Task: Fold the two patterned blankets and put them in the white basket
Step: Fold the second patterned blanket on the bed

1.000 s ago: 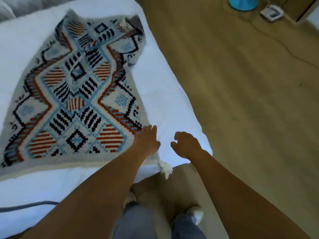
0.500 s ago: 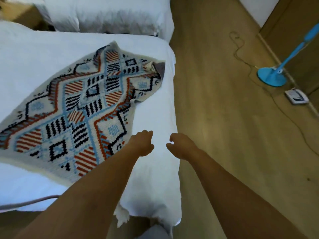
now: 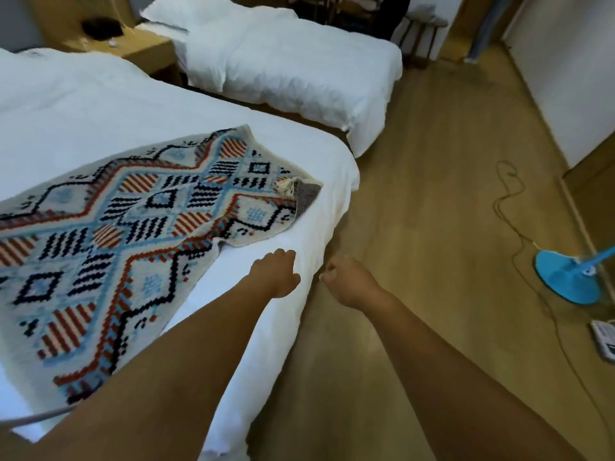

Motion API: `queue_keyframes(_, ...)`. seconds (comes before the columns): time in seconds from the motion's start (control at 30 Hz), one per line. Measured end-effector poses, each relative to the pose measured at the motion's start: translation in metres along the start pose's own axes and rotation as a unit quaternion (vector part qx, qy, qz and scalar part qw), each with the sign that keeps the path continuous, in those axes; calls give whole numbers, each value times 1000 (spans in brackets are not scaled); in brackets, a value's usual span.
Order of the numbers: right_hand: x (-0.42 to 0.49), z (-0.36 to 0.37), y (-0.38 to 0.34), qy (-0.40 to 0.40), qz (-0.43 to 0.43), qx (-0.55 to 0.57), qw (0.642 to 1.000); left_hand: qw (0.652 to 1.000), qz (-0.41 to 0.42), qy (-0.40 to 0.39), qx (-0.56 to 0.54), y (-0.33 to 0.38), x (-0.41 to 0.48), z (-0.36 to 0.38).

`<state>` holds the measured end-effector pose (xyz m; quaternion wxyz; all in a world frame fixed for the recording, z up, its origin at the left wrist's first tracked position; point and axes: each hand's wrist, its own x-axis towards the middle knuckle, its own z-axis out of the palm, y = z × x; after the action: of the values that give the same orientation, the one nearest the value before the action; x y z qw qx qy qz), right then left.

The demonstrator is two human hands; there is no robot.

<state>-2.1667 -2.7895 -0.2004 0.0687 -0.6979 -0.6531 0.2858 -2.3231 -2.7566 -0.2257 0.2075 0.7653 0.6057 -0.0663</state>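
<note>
A patterned blanket (image 3: 133, 234) with red, blue and black diamonds lies spread flat on the white bed (image 3: 299, 154). Its far right corner is folded over, showing a grey underside and a white tassel (image 3: 289, 187). My left hand (image 3: 276, 272) hovers over bare sheet to the right of the blanket's edge, fingers loosely curled and holding nothing. My right hand (image 3: 349, 281) is beyond the bed's edge, above the floor, with fingers curled in and nothing in them. No second blanket and no white basket are in view.
A second white bed (image 3: 286, 61) stands behind, with a wooden nightstand (image 3: 133, 44) between the beds. The wooden floor (image 3: 432, 227) on the right carries a blue fan base (image 3: 565, 277), a trailing cable (image 3: 509, 207) and a small white device (image 3: 604, 341).
The view has lifted and swung along the bed, bringing the second bed into sight. Both hands have moved away from the blanket's near corner toward its far end.
</note>
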Motion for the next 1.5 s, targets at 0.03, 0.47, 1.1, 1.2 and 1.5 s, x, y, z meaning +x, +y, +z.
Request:
queue_keyframes(0.03,11,-15,8,-10,-8,-13,1000,1000,-9,9,-12,13,8,-3)
queue_keyframes(0.47,225,-106,21,-83,-155,-43,983,979,-164,33,-116,28,194,-52)
queue_keyframes(1.1,606,-229,42,-214,-320,-154,910,899,-365,39,-238,51,498,-132)
queue_keyframes(1.2,657,-236,24,-231,-351,-164,893,868,-410,49,-277,46,524,-134)
queue_keyframes(1.5,788,-182,-60,-345,-412,-203,819,742,-559,108,-354,-32,623,-142)
